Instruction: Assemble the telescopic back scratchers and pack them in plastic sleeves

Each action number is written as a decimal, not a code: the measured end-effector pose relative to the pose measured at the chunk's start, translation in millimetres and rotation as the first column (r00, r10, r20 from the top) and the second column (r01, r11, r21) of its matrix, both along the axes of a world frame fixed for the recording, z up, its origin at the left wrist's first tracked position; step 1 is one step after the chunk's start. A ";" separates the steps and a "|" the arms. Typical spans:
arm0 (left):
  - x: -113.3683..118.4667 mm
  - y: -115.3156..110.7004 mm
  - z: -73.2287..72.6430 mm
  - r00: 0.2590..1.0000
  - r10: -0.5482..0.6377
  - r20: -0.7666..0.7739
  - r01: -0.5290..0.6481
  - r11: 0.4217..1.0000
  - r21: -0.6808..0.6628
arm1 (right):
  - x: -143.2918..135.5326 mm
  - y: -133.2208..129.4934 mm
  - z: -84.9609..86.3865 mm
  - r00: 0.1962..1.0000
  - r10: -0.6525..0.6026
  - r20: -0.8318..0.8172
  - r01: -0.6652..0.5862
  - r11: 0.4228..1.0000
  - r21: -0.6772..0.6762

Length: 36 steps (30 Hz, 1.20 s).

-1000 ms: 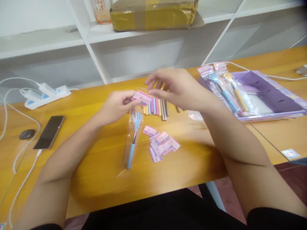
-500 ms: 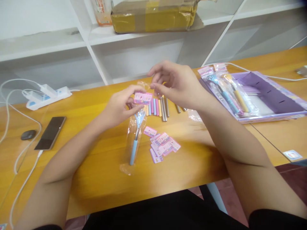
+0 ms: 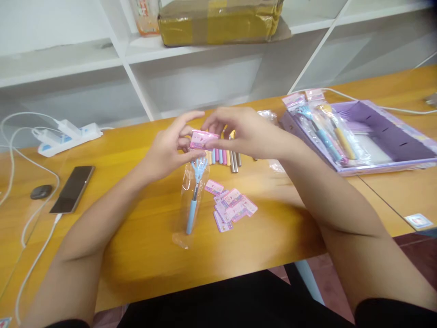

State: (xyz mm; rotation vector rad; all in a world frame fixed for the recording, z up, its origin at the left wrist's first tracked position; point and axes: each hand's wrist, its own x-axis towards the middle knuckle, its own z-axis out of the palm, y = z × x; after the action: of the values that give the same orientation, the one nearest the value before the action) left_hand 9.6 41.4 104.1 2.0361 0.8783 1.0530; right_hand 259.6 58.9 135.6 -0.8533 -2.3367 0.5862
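At the right of the frame we see an open purple box (image 3: pixel 385 167), with a blue-handled packet (image 3: pixel 324 139) and a yellow-handled packet (image 3: pixel 342 139) lying side by side across its left part, their pink-topped ends reaching over the rim; deeper inside lie flat purple and white pieces too unclear for us to name. Left of the frame's centre, a clear bag (image 3: pixel 182 214) holds a blue claw-headed tool (image 3: pixel 191 216), its claw upward and its handle toward the bottom of the frame. The upper end of that bag meets our left hand (image 3: pixel 167 148), whose thumb and bent fingers grip a pink card (image 3: pixel 200 138) just above the claw, with the index finger stretched out above it. Our right hand (image 3: pixel 244 130) comes in from the right, fingers curled, its thumb over the card's right end, though we cannot tell whether it pinches the card. Both forearms slant inward from the lower corners, and loose cards (image 3: pixel 235 209) lie overlapping near the centre, below our hands
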 end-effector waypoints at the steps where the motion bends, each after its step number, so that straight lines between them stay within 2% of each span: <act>1: -0.7 1.4 -1.2 0.999 -0.036 0.012 0.036 0.999 -0.017 | -1.8 1.0 -2.5 0.999 0.032 -0.020 -0.032 0.999 -0.006; 4: -2.3 4.3 -2.6 0.997 -0.067 0.036 0.070 0.994 -0.083 | -5.8 1.6 -7.4 0.997 0.068 -0.048 -0.069 0.997 -0.024; 9: -2.6 3.7 -1.6 1.000 -0.012 -0.012 0.012 1.000 -0.014 | -6.3 0.5 -8.2 0.999 0.033 -0.010 -0.033 0.999 -0.014; 12: -2.1 2.8 -1.0 1.000 -0.009 -0.002 0.009 1.000 -0.016 | -5.1 1.2 -8.7 0.999 0.013 0.033 -0.013 1.000 -0.024; 16: -2.9 6.7 -2.0 0.996 0.010 0.084 0.003 0.988 -0.153 | -4.8 3.5 -9.3 0.999 -0.028 0.025 0.029 0.999 -0.018; 19: -6.3 14.4 -5.7 0.997 -0.041 0.070 0.061 0.948 -0.311 | -4.8 8.1 -10.3 0.998 -0.060 -0.031 0.058 0.998 -0.036; 22: -10.4 23.1 -11.0 0.986 -0.167 -0.024 0.140 0.891 -0.431 | -4.5 16.4 -14.6 0.987 -0.088 -0.133 0.070 0.988 -0.135; 24: -12.9 28.4 -14.7 0.982 -0.188 -0.017 0.158 0.870 -0.468 | -5.1 22.4 -20.7 0.976 -0.111 -0.189 0.056 0.960 -0.273; 26: -15.4 33.3 -19.0 0.993 -0.112 0.037 0.117 0.880 -0.461 | -7.9 26.9 -29.8 0.982 -0.092 -0.166 0.008 0.892 -0.452; 28: -18.1 38.1 -24.7 0.995 0.018 0.095 0.025 0.902 -0.431 | -14.1 28.6 -41.4 0.995 0.019 -0.100 -0.075 0.798 -0.598; 30: -20.6 43.1 -32.5 0.978 0.141 0.154 -0.066 0.908 -0.414 | -23.0 27.5 -54.4 0.985 0.146 -0.098 -0.173 0.725 -0.666; 33: -22.9 50.7 -46.3 0.926 0.277 0.256 -0.144 0.886 -0.441 | -35.6 23.9 -72.2 0.965 0.179 -0.193 -0.263 0.684 -0.680; 36: -24.5 57.8 -56.3 0.859 0.378 0.346 -0.164 0.842 -0.515 | -41.4 23.1 -85.6 0.967 0.135 -0.215 -0.250 0.660 -0.708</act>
State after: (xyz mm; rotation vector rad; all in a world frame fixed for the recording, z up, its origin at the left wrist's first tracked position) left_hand -14.9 99.2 47.8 1.2208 1.0799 1.2438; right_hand 218.2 82.0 50.0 -0.8410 -2.0419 1.7055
